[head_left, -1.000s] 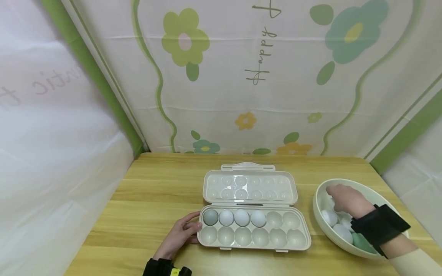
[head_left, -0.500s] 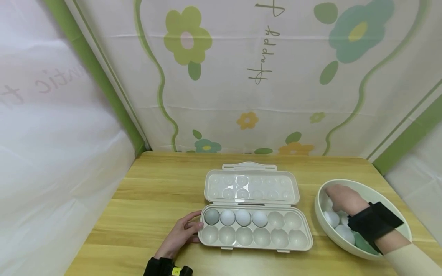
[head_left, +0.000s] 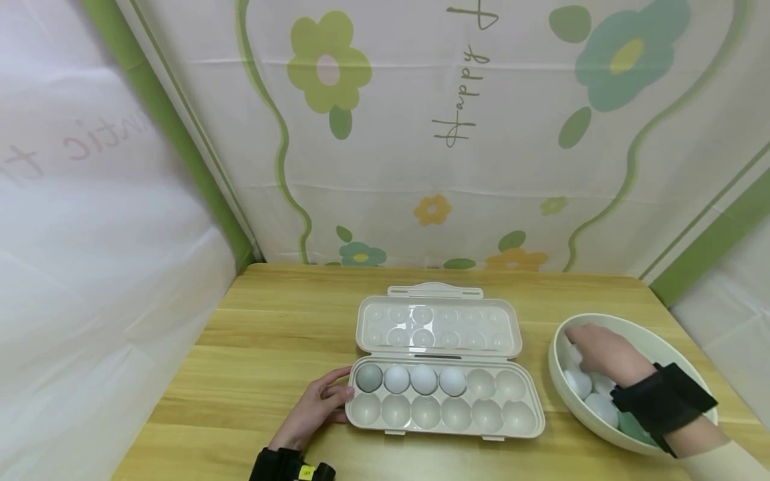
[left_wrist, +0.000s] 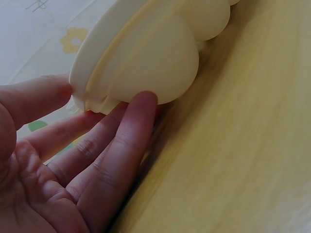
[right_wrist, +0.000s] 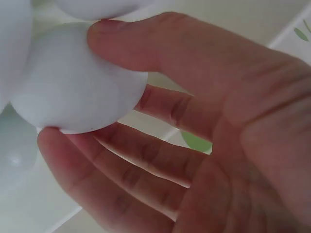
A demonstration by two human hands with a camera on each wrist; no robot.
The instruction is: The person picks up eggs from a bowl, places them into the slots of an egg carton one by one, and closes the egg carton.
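Observation:
A cream plastic egg box point(head_left: 445, 433) lies on the table with its lid point(head_left: 439, 326) folded back. Its back row holds one grey-green egg point(head_left: 369, 378) and three white eggs. At the box's left end my left hand point(head_left: 313, 411) grips the edge; the left wrist view shows one digit on the rim and fingertips point(left_wrist: 143, 104) against a rounded cup. My right hand point(head_left: 610, 354) is down inside a pale bowl point(head_left: 601, 437). Up close, its thumb and fingers pinch a white egg point(right_wrist: 80, 80) among other eggs.
More white eggs point(head_left: 600, 407) and a green one point(head_left: 631, 427) lie in the bowl, partly hidden by my right wrist strap point(head_left: 662, 397). A flowered cloth point(head_left: 385, 133) hangs behind the wooden table point(head_left: 271, 347), with cloth at both sides.
My right hand shifts slightly within the bowl, the wrist dipping left and then back right. The left hand and egg box stay together; the whole view drifts a little.

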